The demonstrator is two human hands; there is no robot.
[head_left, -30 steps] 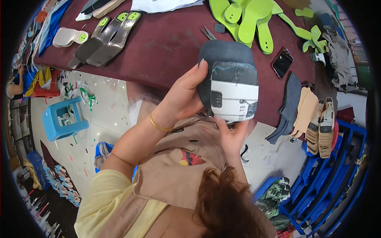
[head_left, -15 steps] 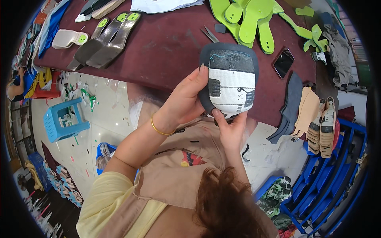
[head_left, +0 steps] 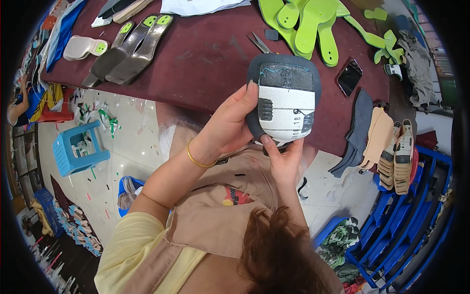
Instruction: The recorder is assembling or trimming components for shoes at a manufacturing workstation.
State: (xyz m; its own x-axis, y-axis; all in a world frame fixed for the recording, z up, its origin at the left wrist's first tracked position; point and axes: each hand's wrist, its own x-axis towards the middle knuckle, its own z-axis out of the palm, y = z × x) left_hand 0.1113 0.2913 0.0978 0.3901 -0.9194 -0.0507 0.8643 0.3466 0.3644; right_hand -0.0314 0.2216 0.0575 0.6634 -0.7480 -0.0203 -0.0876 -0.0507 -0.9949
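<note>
Above the table's near edge I hold up a shoe insole (head_left: 286, 98) with a dark grey rim, a white woven face, black patches and a thin blue line near its far end. My left hand (head_left: 229, 120) grips its left side, thumb along the rim and fingers behind it. At the near end my right hand (head_left: 284, 159) pinches it, with the thumb on the edge and the other fingers partly hidden. Just beyond it lie scissors (head_left: 260, 43), their handles covered by the insole, and a small dark square piece (head_left: 271, 35).
Lime-green sole pieces (head_left: 313, 29) lie far right on the maroon table (head_left: 205, 59), near a phone (head_left: 350, 77). Shiny dark insoles (head_left: 139, 54) sit far left. Grey pieces (head_left: 356, 134) and stacked tan pieces (head_left: 404, 161) hang at the right. A blue stool (head_left: 81, 149) stands on the littered floor.
The insole tips very slightly in my hands, its far end shifting a little. Both hands keep the same grip.
</note>
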